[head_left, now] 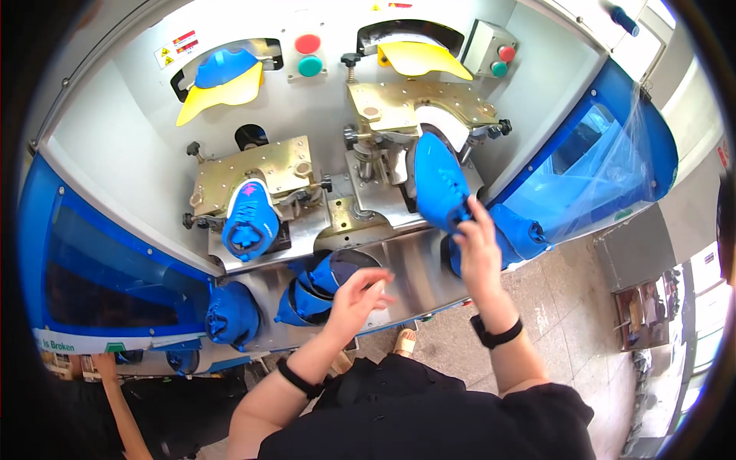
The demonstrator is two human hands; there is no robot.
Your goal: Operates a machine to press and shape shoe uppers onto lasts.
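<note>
My right hand (479,253) grips the near end of a blue shoe upper (437,176), thumb and fingers at its opening. The far end of that upper reaches the right-hand clamp (414,103) of the machine, against a white curved pad (448,126). My left hand (356,303) hovers over the metal ledge with loosely bent fingers apart, and I see nothing held in it. Beside it lie several blue uppers (307,299), partly overlapping. A second blue upper with a white part (253,218) sits at the left-hand clamp (253,172).
Another upper (230,314) rests at the ledge's left; one more (521,234) lies right of my right hand. Yellow flaps (222,96) hang above, near red and green buttons (309,55). Blue side panels (115,268) flank the machine. Another person's arm (119,406) shows at lower left.
</note>
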